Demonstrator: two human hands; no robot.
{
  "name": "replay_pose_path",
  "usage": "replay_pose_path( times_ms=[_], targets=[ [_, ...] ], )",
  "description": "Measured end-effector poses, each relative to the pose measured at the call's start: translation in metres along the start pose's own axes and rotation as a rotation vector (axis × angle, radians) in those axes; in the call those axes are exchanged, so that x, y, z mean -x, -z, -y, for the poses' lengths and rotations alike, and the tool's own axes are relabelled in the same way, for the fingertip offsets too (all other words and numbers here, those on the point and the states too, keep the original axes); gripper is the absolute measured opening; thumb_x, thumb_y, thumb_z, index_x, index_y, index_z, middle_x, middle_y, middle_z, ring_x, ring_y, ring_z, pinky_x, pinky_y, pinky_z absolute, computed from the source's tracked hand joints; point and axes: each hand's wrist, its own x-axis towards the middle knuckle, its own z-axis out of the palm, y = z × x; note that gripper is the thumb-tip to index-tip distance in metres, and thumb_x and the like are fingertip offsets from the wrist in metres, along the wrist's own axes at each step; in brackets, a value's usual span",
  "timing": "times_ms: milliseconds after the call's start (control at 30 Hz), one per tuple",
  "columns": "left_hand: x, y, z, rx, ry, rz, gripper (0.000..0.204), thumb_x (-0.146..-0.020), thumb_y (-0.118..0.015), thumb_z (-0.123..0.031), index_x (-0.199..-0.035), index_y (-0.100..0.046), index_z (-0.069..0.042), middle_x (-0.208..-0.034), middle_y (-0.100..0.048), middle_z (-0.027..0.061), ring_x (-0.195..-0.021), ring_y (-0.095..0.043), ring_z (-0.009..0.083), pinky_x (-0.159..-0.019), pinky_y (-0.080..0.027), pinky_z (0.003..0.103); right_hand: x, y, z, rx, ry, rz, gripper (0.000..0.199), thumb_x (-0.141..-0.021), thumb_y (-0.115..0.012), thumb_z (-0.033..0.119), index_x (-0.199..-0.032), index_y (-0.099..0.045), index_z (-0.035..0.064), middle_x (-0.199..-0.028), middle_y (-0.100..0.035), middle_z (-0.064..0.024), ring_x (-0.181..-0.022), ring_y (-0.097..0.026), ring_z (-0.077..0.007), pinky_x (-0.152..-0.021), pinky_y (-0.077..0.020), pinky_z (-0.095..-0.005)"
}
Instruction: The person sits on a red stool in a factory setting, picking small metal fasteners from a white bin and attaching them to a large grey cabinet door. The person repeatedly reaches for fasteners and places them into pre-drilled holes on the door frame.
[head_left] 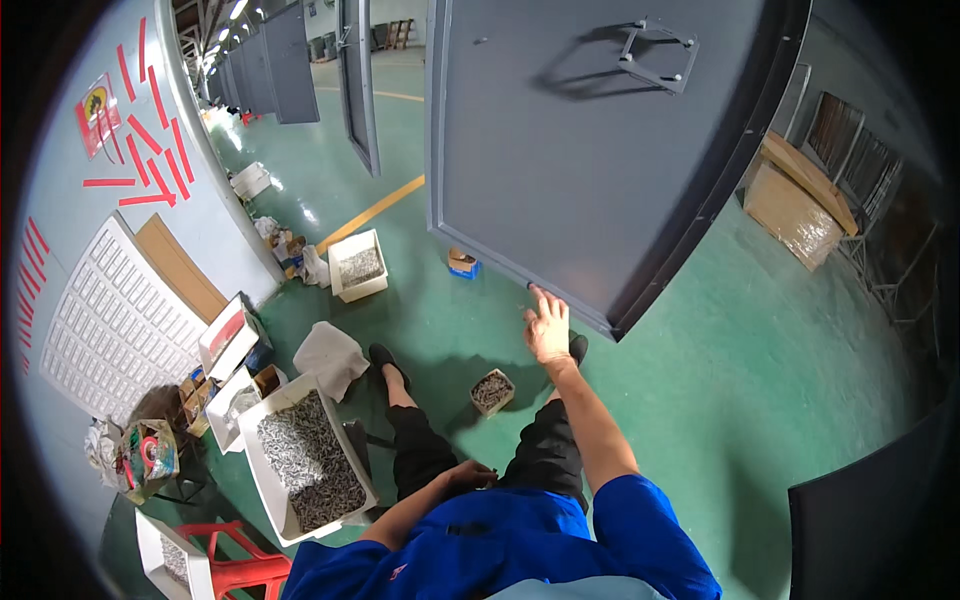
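Note:
A large grey metal door panel (pixel 580 150) hangs upright before me, a small bracket frame (pixel 658 56) on its upper face. My right hand (pixel 548 328) reaches up to the panel's bottom edge. Its fingers are drawn together at a small dark piece (pixel 531 287) on that edge, too small to name. Low by my lap, my left hand (pixel 468 476) is closed, with a dark tip showing at its fingers; what it holds I cannot make out. Between my feet stands a small open box (pixel 492 392) filled with little metal parts.
At my left sits a big white bin (pixel 262 470) heaped with metal parts, near a red stool (pixel 240 560). Another white bin (pixel 345 290) and a small blue box (pixel 463 264) lie on the green floor ahead. A wrapped carton (pixel 795 215) stands far right.

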Motion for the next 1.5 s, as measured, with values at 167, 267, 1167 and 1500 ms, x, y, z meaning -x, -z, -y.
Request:
replay_pose_path(
  times_ms=[167, 267, 1167, 1500],
  targets=[
    [0.01, -0.003, -0.01, 0.035, -0.038, 0.002, 0.028, -0.082, -0.054, -0.032, -0.077, -0.064, -0.007, -0.057, -0.045, -0.0053, -0.053, -0.037, 0.0039, -0.048, -0.032, 0.023, 0.0, -0.003, 0.008, -0.022, 0.019, 0.019, 0.012, -0.059, -0.057, 0.008, -0.071, -0.057, 0.0044, -0.126, -0.037, -0.0112, -0.113, -0.036, -0.0256, -0.092, -0.0296, -0.0407],
    [0.011, -0.003, -0.012, 0.021, -0.056, 0.001, 0.028, -0.082, -0.053, -0.032, -0.079, -0.064, -0.007, -0.057, -0.045, -0.0054, -0.054, -0.037, 0.0038, -0.048, -0.032, 0.022, 0.006, -0.001, 0.006, -0.019, 0.033, 0.027, 0.012, -0.058, -0.058, 0.008, -0.07, -0.057, 0.0044, -0.126, -0.036, -0.0114, -0.113, -0.036, -0.0256, -0.092, -0.0294, -0.0408],
    [-0.003, -0.002, -0.002, 0.143, 0.041, -0.01, 0.025, -0.081, -0.056, -0.024, -0.081, -0.065, 0.0, -0.06, -0.051, -0.0016, -0.053, -0.042, 0.0067, -0.048, -0.033, 0.022, 0.131, 0.141, -0.124, 0.076, -0.438, -0.365, 0.022, -0.063, -0.062, 0.028, -0.07, -0.05, 0.01, -0.08, -0.053, -0.0024, -0.081, -0.046, -0.0222, -0.076, -0.0313, -0.0354],
    [-0.008, -0.007, -0.005, 0.095, 0.028, -0.007, 0.024, -0.08, -0.057, -0.025, -0.082, -0.066, -0.003, -0.059, -0.05, -0.0026, -0.052, -0.04, 0.0056, -0.047, -0.032, 0.022, 0.128, 0.184, -0.115, -0.129, -0.45, -0.261, 0.018, -0.067, -0.062, 0.025, -0.072, -0.058, 0.0092, -0.068, -0.054, -0.0073, -0.068, -0.05, -0.0259, -0.069, -0.0378, -0.0395]
  ],
)
